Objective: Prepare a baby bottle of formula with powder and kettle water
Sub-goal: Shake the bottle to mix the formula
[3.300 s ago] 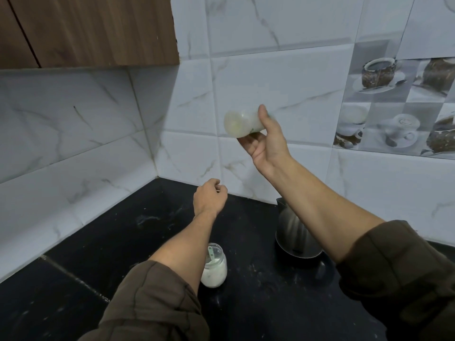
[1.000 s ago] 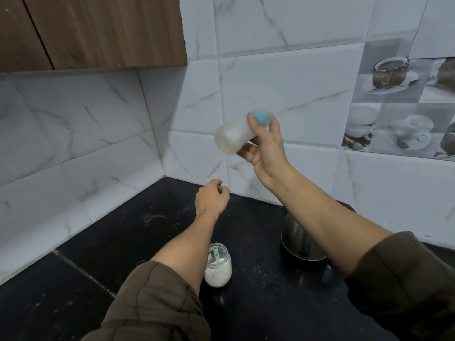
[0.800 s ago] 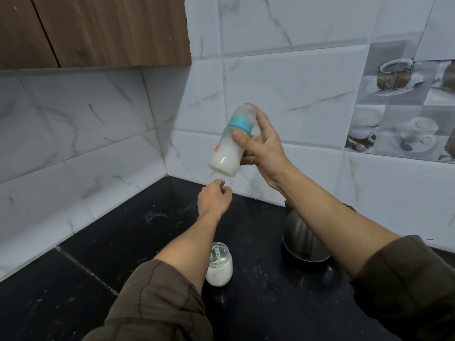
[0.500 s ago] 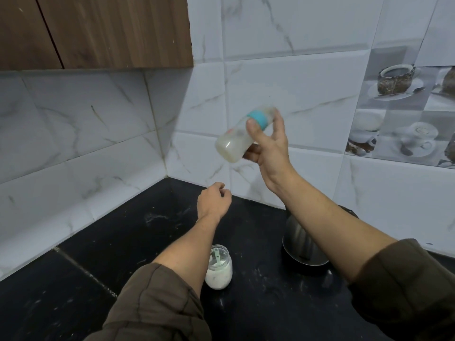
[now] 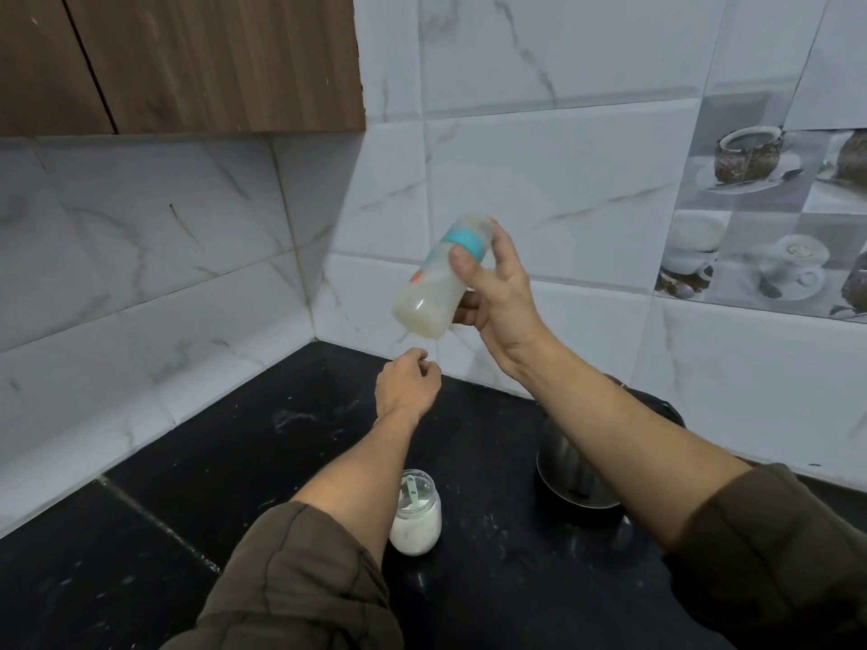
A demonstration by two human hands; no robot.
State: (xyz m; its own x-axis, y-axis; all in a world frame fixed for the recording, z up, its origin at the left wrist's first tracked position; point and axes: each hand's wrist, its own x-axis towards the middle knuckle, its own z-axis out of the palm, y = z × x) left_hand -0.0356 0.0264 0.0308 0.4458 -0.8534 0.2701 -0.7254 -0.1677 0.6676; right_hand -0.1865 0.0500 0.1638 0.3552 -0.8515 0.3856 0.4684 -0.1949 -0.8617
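My right hand (image 5: 499,293) holds the baby bottle (image 5: 434,286) up in front of the tiled wall, tilted with its base down-left and its teal collar up-right. Milky white liquid fills its lower part. My left hand (image 5: 406,384) hovers just below the bottle, fingers loosely curled, holding nothing. On the black counter stands a small glass jar of white powder (image 5: 415,520) with a pale green scoop in it, partly hidden behind my left forearm. The steel kettle (image 5: 570,466) sits under my right forearm.
The black stone counter (image 5: 234,462) runs into a corner of white marble-look tiles. A wooden wall cabinet (image 5: 187,58) hangs at the upper left. Tiles printed with coffee cups (image 5: 769,218) cover the wall at the right.
The bottle has swung between tilted and more upright in my right hand, a shaking motion, and now sits tilted base-down. My left hand has stayed put below it.
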